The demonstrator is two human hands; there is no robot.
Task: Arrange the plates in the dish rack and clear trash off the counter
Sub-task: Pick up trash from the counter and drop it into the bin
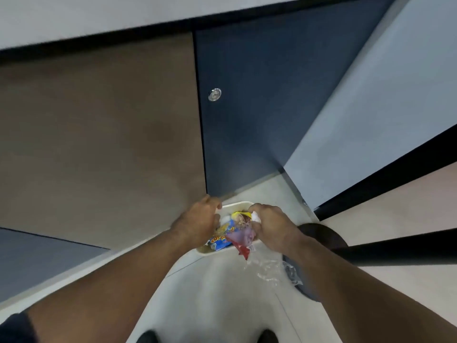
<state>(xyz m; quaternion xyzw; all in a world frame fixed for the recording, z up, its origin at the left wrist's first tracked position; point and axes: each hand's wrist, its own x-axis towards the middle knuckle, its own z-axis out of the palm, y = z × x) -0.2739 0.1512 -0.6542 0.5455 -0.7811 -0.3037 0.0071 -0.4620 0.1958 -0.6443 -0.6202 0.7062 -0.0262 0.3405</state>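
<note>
Two shoes: dark toes at the bottom edge, on the pale floor.
Forearms: both bare, reaching forward and down; a dark sleeve shows at the lower left.
Left hand: fingers curled over the left rim of a white tray, gripping it.
Right hand: fingers closed on a clear plastic wrapper with red print and a bit of white paper.
Trash: a blue and yellow snack packet lies in the tray between the hands; clear plastic film hangs below the right wrist.
Bin: dark round rim, just right of the tray, partly hidden by the right arm.
Beyond: brown cabinet door, navy door with a round metal lock.
</note>
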